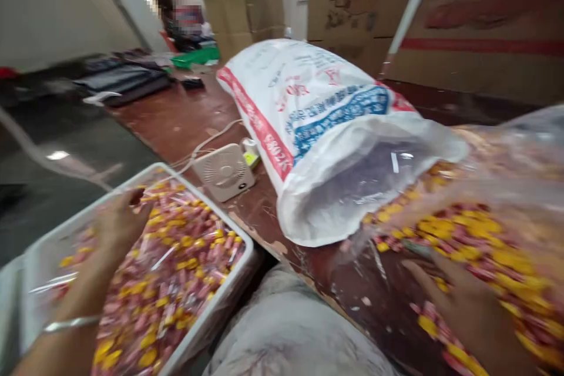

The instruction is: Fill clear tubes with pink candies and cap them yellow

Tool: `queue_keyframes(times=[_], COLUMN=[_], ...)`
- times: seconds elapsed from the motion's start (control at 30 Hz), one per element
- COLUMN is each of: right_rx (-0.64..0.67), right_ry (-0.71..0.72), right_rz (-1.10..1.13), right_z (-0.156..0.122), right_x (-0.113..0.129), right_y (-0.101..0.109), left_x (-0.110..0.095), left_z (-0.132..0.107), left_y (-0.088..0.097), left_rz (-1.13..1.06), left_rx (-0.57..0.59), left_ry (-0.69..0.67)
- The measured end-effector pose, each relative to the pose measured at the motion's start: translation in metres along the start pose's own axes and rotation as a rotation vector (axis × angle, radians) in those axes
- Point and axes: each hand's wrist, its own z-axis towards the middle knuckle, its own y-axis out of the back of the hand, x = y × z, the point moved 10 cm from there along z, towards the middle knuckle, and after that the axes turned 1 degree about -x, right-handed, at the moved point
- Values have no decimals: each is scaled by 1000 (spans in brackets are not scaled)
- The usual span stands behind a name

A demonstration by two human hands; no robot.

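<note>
My left hand [121, 220], with a bangle at the wrist, reaches over a white tub [250, 247]. Its fingers curl in at the near heap of small pink pieces with yellow ends [176, 241]; blur hides what they hold. Clear plastic film lies over part of this heap. On the right, my right hand [462, 305] lies low against another heap of yellow-and-pink pieces [476, 235] on the table. Thumb and forefinger are stretched apart there, and something greyish shows at the forefinger. Between the hands lies a white woven sack [317, 82], its mouth gaping towards me.
A small white fan [224, 170] with a cord stands beside the tub on the red-brown table [176, 108]. Clear plastic [520, 158] covers part of the right heap. Cardboard boxes [244, 14] stand behind. A person [170, 17] is at the far left.
</note>
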Motion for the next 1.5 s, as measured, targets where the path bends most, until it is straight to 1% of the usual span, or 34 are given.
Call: queue_keyframes(times=[0.03, 0.07, 0.1, 0.17, 0.2, 0.23, 0.27, 0.3, 0.37, 0.43, 0.47, 0.53, 0.6, 0.67, 0.73, 0.77, 0.83, 0.9, 1.0, 1.07, 1.2, 1.27, 1.33, 1.43, 1.5], right_rx=[19, 39, 51, 49, 42, 39, 40, 39, 39, 33, 32, 27, -1, -56, -98, -104, -63, 10, 85, 119, 198, 222, 221, 222, 249], right_ry=[-17, -33, -49, -79, -91, -99, -106, -111, -121, -134, -139, -136, -133, -148, -194, -224, -263, -259, -212, -179, -68, -30, -31, -47, -27], right_rz=[-50, -95, -134, -196, -217, -229, -235, -237, -238, -240, -242, -250, -290, -358, -448, -493, -555, -568, -524, -468, -342, -305, -291, -276, -255], right_z=[-6, -10, -11, -11, -10, -11, -12, -14, -19, -25, -27, -27, -23, -19, -15, -14, -10, -6, 0, 2, 1, 1, 2, 3, 3], right_x=[-3, -3, -2, 0, 0, -1, -3, -5, -9, -11, -11, -10, -9, -13, -23, -30, -43, -50, -47, -40, -15, -5, -2, -7, -9], right_y=[9, 13, 14, 12, 10, 9, 8, 8, 11, 15, 16, 18, 22, 30, 39, 42, 42, 36, 24, 15, -9, -19, -21, -17, -13], left_x=[-29, -72, -116, -204, -246, -283, -314, -338, -375, -400, -408, -416, -416, -412, -405, -402, -395, -389, -381, -375, -366, -362, -358, -349, -340], left_z=[-11, -28, -51, -107, -136, -161, -180, -189, -188, -178, -173, -166, -162, -161, -165, -168, -177, -186, -197, -203, -213, -213, -210, -208, -211], left_y=[-4, -8, -10, -17, -24, -38, -60, -82, -110, -129, -137, -150, -156, -160, -161, -162, -163, -162, -158, -157, -156, -153, -146, -125, -108], left_rz=[-56, -176, -309, -562, -607, -553, -387, -218, -74, -15, 9, 49, 78, 103, 122, 129, 135, 129, 123, 126, 109, 66, -14, -231, -435], left_rx=[-10, -5, 19, 146, 235, 328, 425, 472, 466, 419, 397, 360, 334, 325, 330, 336, 351, 348, 314, 308, 329, 325, 316, 306, 345], left_ry=[-75, -246, -420, -758, -904, -1013, -1076, -1083, -1041, -982, -959, -929, -913, -918, -955, -984, -1046, -1099, -1146, -1162, -1187, -1188, -1182, -1164, -1125])
